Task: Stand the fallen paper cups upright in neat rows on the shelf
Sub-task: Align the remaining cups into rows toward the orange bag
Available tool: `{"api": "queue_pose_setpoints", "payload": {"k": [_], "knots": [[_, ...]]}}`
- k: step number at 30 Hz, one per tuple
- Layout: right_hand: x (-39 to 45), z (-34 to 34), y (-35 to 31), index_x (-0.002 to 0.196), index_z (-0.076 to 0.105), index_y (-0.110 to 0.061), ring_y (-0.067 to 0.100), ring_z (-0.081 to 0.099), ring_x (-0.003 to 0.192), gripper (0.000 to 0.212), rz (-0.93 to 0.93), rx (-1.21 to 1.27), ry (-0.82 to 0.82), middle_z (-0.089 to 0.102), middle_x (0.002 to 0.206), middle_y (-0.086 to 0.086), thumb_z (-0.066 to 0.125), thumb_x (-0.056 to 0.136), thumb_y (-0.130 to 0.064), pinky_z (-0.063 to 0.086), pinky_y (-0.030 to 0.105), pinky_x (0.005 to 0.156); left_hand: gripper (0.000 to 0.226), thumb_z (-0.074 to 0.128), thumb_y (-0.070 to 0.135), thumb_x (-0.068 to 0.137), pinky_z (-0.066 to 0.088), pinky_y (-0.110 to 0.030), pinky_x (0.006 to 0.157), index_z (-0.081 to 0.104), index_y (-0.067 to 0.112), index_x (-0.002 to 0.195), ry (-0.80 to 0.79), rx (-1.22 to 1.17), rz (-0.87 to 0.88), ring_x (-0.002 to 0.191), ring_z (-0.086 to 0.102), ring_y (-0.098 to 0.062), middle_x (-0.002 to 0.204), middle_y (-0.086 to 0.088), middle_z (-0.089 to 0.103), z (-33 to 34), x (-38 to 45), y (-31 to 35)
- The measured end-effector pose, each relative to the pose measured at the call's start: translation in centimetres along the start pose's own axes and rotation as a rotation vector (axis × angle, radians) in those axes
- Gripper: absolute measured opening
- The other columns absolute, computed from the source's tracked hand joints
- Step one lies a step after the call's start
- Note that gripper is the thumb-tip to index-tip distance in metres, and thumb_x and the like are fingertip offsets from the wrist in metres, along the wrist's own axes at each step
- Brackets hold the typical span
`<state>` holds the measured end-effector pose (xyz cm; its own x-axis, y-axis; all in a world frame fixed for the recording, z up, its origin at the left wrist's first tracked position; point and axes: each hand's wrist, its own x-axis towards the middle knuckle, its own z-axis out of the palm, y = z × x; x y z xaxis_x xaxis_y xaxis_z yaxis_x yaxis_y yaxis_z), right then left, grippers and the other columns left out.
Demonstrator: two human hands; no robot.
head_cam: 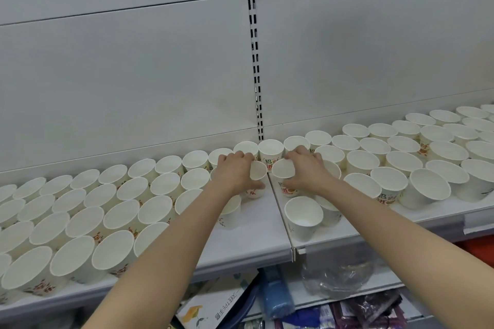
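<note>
Many white paper cups with coloured prints stand upright in rows on the white shelf (270,227). At the middle of the shelf, my left hand (235,168) grips a cup (258,170) that tilts toward the right. My right hand (304,168) grips another cup (282,168), tilted toward the left. The two cup mouths nearly meet above the seam between the shelf boards. Behind them an upright cup (271,151) stands at the back wall. A single upright cup (303,215) stands near the front edge under my right forearm.
Rows of upright cups (80,211) fill the shelf's left part and more cups (417,157) its right part. A slotted upright post (255,61) splits the white back panel. Below the shelf lie a box (213,307), a blue package (276,294) and a plastic bag (336,278).
</note>
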<state>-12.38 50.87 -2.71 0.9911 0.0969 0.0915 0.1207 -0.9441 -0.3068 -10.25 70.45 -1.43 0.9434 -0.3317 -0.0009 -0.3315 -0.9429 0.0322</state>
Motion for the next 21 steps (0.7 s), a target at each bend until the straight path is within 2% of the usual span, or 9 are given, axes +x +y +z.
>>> {"api": "queue_pose_setpoints", "payload": {"k": [5,8,11,14,17,19,21], "knots": [[-0.1,0.5,-0.4,0.131,0.044,-0.020,0.024,0.043,0.118,0.067,-0.031,0.043,-0.004,0.044,0.121,0.006,0.071,0.072,-0.034,0.024,0.037,0.103,0.086,0.062,0.077,0.066,0.030,-0.040,0.099,0.047,0.021,0.130,0.041,0.034,-0.036,0.116,0.048,-0.025,0.124,-0.002,0.054,0.5,0.0,0.4],[0.1,0.5,-0.2,0.132,0.044,-0.016,0.025,0.041,0.121,0.064,-0.051,0.016,-0.028,0.043,0.125,0.008,0.069,0.075,-0.031,0.027,0.037,0.103,0.095,0.072,0.068,0.064,0.030,-0.041,0.101,0.038,0.022,0.140,-0.022,-0.013,-0.013,0.122,0.045,-0.027,0.132,-0.002,0.049,0.2,-0.2,0.1],[0.3,0.2,-0.1,0.135,0.044,-0.015,0.026,0.043,0.123,0.068,-0.062,-0.001,-0.042,0.044,0.133,0.007,0.071,0.075,-0.033,0.033,0.038,0.102,0.083,0.073,0.057,0.070,0.031,-0.039,0.099,0.041,0.022,0.139,0.011,-0.009,0.017,0.118,0.051,-0.028,0.127,-0.002,0.052,0.0,0.0,0.1],[-0.5,-0.9,0.6,0.134,0.044,-0.019,0.024,0.043,0.124,0.072,-0.062,0.073,0.012,0.046,0.135,0.003,0.075,0.072,-0.041,0.033,0.039,0.099,0.080,0.071,0.060,0.072,0.031,-0.039,0.099,0.043,0.023,0.137,0.038,-0.004,0.008,0.116,0.051,-0.027,0.126,-0.002,0.053,0.2,0.1,0.6],[-2.7,-2.7,2.7,0.141,0.041,-0.021,0.022,0.040,0.130,0.073,-0.035,0.161,0.103,0.046,0.140,0.001,0.073,0.078,-0.041,0.030,0.042,0.106,0.087,0.072,0.062,0.070,0.031,-0.039,0.100,0.039,0.025,0.141,0.072,-0.028,-0.018,0.122,0.047,-0.026,0.137,-0.001,0.047,0.0,-0.6,1.1],[-5.1,-3.8,4.5,0.139,0.045,-0.023,0.023,0.043,0.127,0.067,0.000,0.197,0.170,0.052,0.137,-0.001,0.072,0.079,-0.040,0.031,0.045,0.106,0.080,0.072,0.059,0.073,0.035,-0.037,0.099,0.043,0.026,0.140,0.191,-0.171,-0.008,0.122,0.047,-0.024,0.139,0.001,0.048,-0.5,-2.0,1.7],[-7.9,-4.5,6.1,0.134,0.051,-0.025,0.023,0.046,0.121,0.063,0.012,0.232,0.186,0.057,0.130,-0.004,0.073,0.077,-0.043,0.032,0.046,0.104,0.069,0.073,0.057,0.074,0.039,-0.032,0.097,0.053,0.028,0.133,0.273,-0.447,0.047,0.115,0.052,-0.016,0.132,0.005,0.054,-0.9,-4.2,3.0]]}}
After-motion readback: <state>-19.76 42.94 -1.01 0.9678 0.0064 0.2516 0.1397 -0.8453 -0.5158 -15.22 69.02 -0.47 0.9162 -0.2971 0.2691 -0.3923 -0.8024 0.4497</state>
